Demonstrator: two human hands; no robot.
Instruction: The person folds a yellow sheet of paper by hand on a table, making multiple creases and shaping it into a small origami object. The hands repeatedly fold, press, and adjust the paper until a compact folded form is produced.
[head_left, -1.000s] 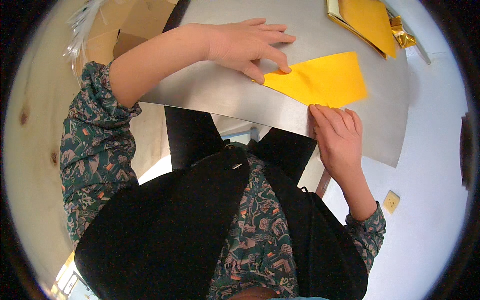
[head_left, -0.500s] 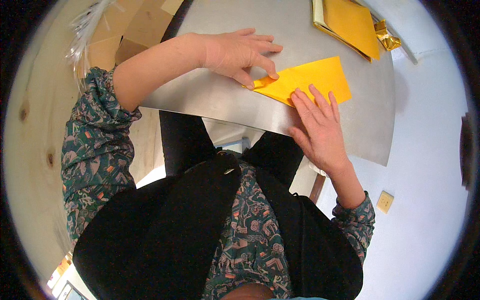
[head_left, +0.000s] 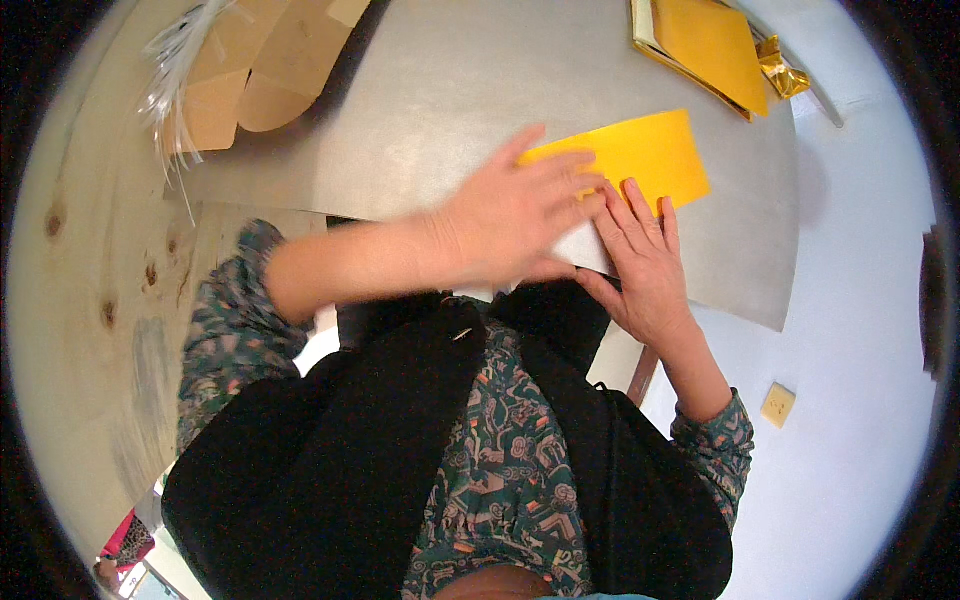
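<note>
A yellow folded sheet of paper (head_left: 655,150) lies on the grey metal tabletop (head_left: 430,90). Flat across its near edge rest the fingers of my right hand (head_left: 645,265), the thumb held apart toward the table edge. My left hand (head_left: 510,215), smeared by motion, reaches in from the left with fingers spread and nothing visible in them. It hides the paper's left end, and its fingertips come close to those of my right hand. Whether the left fingers touch the paper, I cannot tell.
At the back right lies a stack of yellow paper (head_left: 700,45) beside a crumpled piece of gold foil (head_left: 780,72). A brown cardboard box (head_left: 285,60) stands at the back left, with whitish plastic strips (head_left: 178,95) hanging by it. A wall (head_left: 860,300) borders the right side.
My left hand has left the folded left tip of the paper and swept right and nearer to me. My right hand stays nearly in place on the sheet.
</note>
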